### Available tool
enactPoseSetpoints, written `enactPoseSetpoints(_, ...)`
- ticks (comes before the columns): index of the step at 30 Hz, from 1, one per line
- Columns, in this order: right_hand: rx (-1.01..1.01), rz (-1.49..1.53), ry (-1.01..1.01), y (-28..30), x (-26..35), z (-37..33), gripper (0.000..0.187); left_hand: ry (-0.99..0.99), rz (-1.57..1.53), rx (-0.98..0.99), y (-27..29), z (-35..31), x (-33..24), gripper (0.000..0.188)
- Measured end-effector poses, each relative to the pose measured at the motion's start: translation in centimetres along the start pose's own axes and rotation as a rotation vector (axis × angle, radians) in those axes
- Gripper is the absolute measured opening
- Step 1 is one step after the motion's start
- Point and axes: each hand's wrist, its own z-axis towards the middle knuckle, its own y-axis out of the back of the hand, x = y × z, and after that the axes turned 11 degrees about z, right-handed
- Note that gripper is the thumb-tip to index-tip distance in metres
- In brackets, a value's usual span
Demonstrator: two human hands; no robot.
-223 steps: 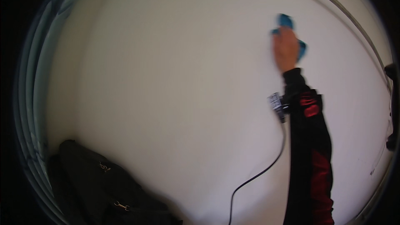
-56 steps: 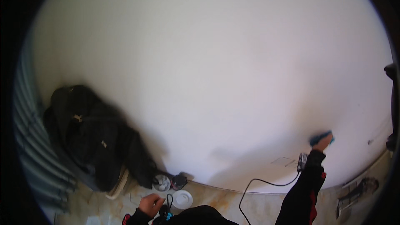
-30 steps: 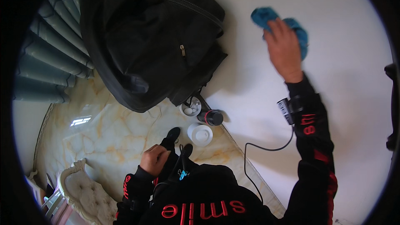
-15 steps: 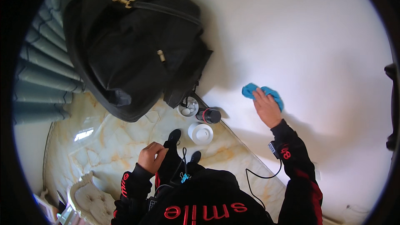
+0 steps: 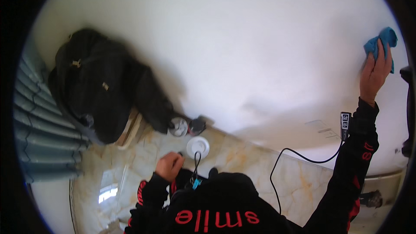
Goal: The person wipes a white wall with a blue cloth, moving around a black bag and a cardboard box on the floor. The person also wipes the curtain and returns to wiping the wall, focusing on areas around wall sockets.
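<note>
High on the right side of the white wall (image 5: pixel 268 52), my right hand (image 5: pixel 373 76) presses a crumpled blue cloth (image 5: pixel 388 37) against the surface, fingers stretched over it. My right arm reaches far out, with a small dark device (image 5: pixel 345 125) at the sleeve cuff. Low in front of my body, my left hand (image 5: pixel 170 166) is curled into a loose fist, and nothing shows in it. It hovers above the floor beside a white round container (image 5: pixel 197 147).
A large black bag (image 5: pixel 95 86) leans at the left on a pale wooden piece (image 5: pixel 134 128), near a blue-grey curtain (image 5: pixel 43 134). By the wall's foot stand a dark bottle (image 5: pixel 197 126) and a white tub (image 5: pixel 178 127). A black cable (image 5: pixel 277 158) loops from my right sleeve.
My right hand has carried the cloth up and to the right along the wall. The view has shifted right, so the bag appears smaller and lower. My left hand stays curled.
</note>
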Motion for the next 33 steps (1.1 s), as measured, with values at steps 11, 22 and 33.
enactPoseSetpoints(11,-0.535,-0.076,-1.056,4.8,-12.7,-29.6,0.052,-0.024,0.142,0.039,-6.8,-3.4,-8.1,0.017)
enactPoseSetpoints(22,-0.757,0.046,-1.359,7.6,-20.5,-26.9,0.059,-0.153,0.154,-0.016,-7.1,-2.5,-8.9,0.023)
enactPoseSetpoints(33,-0.495,-0.129,-0.351,5.5,-15.4,13.4,0.046,-0.098,0.114,-0.092,-5.5,-1.4,-5.9,0.027)
